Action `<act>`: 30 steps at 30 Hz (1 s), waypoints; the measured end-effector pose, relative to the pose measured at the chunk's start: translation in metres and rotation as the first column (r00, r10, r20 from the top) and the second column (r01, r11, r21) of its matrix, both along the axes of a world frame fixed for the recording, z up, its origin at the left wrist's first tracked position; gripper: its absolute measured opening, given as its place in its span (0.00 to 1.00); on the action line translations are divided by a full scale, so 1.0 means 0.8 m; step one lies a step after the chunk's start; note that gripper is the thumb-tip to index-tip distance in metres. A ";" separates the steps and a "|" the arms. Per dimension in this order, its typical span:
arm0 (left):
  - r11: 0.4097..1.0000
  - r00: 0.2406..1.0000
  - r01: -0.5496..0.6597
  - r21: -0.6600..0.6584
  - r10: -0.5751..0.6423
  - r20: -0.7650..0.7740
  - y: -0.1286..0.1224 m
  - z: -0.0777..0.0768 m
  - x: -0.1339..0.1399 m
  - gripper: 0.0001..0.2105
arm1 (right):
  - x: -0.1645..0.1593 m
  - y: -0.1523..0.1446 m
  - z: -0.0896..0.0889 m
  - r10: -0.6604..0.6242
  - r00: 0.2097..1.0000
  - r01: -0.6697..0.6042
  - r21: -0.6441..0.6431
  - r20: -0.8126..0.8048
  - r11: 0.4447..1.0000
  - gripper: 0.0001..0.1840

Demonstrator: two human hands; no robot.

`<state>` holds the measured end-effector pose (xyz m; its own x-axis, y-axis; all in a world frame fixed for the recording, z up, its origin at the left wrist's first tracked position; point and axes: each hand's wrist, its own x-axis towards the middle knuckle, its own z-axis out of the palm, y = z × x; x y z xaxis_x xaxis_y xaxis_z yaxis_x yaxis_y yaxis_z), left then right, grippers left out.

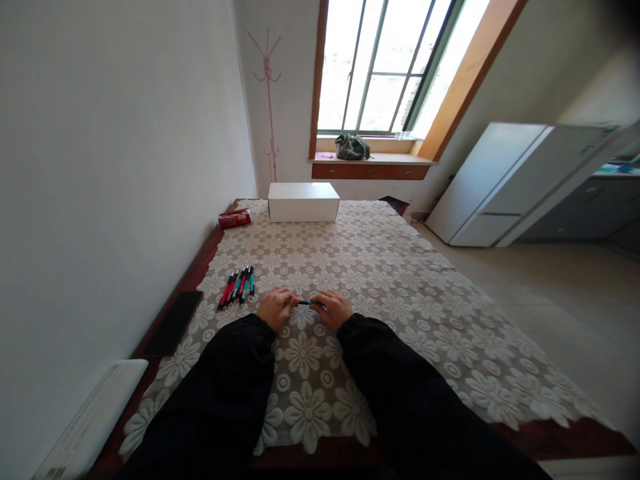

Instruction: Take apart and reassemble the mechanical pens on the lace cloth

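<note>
A dark pen [306, 303] with a bit of teal on it lies crosswise between my two hands, low over the lace tablecloth [305, 353]. My left hand [277, 308] pinches its left end with closed fingers. Around the right end, the fingers of my right hand [333, 309] are closed too; they hide part of the barrel. To the left of my left hand, several pens [236, 288] in red, teal and black lie side by side on the cloth, apart from my fingers.
A white box [303, 203] stands at the table's far end, with a dark red packet [235, 219] to its left. Along the left edge lie a flat black object [175, 323] and a white slab-like object [93, 420]. The wall runs close on the left.
</note>
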<state>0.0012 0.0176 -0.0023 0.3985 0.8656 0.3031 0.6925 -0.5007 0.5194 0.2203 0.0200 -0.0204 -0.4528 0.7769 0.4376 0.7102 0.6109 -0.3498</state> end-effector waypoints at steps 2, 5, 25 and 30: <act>1.000 1.000 -0.006 0.003 0.006 0.007 0.001 -0.001 0.000 0.11 | 0.000 0.000 0.000 -0.005 1.000 0.005 -0.012 0.018 1.000 0.08; 1.000 1.000 -0.008 0.001 0.008 0.017 0.001 -0.001 0.000 0.09 | -0.001 0.001 -0.002 -0.015 0.999 0.017 -0.033 0.045 0.999 0.09; 0.999 0.999 -0.053 0.010 0.052 0.014 -0.002 -0.001 0.001 0.11 | -0.001 0.000 -0.003 -0.046 0.999 0.046 -0.001 0.021 0.999 0.14; 0.997 0.997 -0.073 0.008 0.073 0.001 -0.002 0.000 0.002 0.13 | 0.000 0.000 -0.003 -0.036 0.999 0.036 0.020 -0.003 0.999 0.12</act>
